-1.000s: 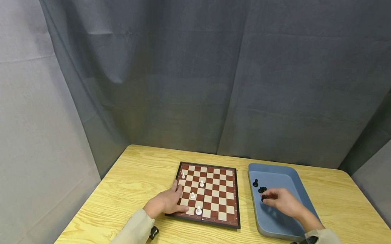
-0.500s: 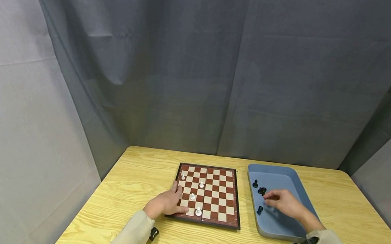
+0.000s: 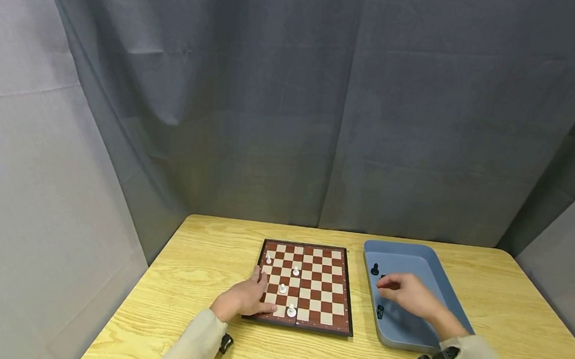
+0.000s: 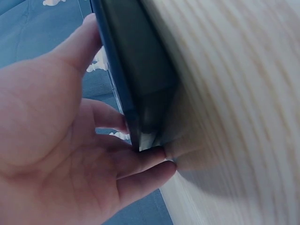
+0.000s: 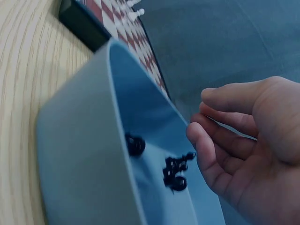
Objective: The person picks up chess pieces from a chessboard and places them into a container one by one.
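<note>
My left hand [image 3: 244, 298] rests on the near left corner of a brown-and-cream chessboard [image 3: 327, 285]. In the left wrist view, the thumb lies over the board's dark edge [image 4: 136, 61] and some fingertips touch the table beside the corner. Several white chess pieces, one a white pawn [image 3: 291, 311], stand on the board's left half. Over a blue tray [image 3: 422, 334] hovers my right hand [image 3: 412, 295], fingers loosely bent, with nothing visible between thumb and fingertips in the right wrist view. Black chess pieces [image 5: 176, 171] lie beneath it, partly hidden in the head view; another black piece [image 3: 380, 312] lies nearer.
The wooden table [image 3: 212, 252] carries the board in the middle and the tray to its right. Raised walls surround the tray. Grey cloth [image 3: 282, 118] hangs behind the table and along both sides.
My right hand has let go of a black chess piece, which now lies nearer in the tray, and has shifted slightly left over the other pieces. My left hand has stayed put.
</note>
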Available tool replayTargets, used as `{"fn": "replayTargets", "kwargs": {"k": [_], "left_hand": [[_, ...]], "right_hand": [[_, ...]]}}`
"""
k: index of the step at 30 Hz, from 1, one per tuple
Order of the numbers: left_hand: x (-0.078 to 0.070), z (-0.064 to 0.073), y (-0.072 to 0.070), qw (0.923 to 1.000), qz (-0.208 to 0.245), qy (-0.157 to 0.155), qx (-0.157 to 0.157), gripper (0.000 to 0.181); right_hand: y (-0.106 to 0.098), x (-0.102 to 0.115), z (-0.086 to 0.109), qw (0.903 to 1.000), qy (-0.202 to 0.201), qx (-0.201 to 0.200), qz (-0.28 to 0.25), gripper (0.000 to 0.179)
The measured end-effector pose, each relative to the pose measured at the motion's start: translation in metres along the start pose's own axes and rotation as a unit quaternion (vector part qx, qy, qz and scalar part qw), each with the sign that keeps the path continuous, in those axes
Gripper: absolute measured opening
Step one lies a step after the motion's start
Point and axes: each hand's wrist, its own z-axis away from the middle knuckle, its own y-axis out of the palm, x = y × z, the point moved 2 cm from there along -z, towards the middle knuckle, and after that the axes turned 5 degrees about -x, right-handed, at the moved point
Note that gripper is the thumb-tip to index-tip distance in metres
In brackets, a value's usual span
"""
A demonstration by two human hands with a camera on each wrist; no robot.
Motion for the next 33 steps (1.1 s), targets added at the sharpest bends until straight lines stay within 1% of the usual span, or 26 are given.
{"fn": "replayTargets", "kwargs": {"k": [8, 15, 19, 28, 33], "left_hand": [[0.000, -0.001, 0.000, 1.0000, 0.000, 0.000, 0.000, 0.092], [0.000, 0.000, 0.000, 1.0000, -0.001, 0.000, -0.001, 0.093], [0.000, 0.000, -0.001, 1.0000, -0.002, 0.000, -0.003, 0.092], [-0.001, -0.001, -0.001, 1.0000, -0.001, 0.002, -0.001, 0.092], [0.000, -0.002, -0.001, 1.0000, 0.000, 0.000, -0.004, 0.092]], "right_hand": [[0.013, 0.016, -0.007, 0.9988, -0.033, 0.019, -0.029, 0.024], [0.029, 0.036, -0.010, 0.9964, -0.065, 0.034, -0.043, 0.021], [0.039, 0.047, -0.013, 0.9953, -0.072, 0.045, -0.046, 0.020], [0.067, 0.059, -0.020, 0.9908, -0.082, 0.086, -0.063, 0.019], [0.081, 0.073, -0.021, 0.9895, -0.091, 0.091, -0.066, 0.016]]}}
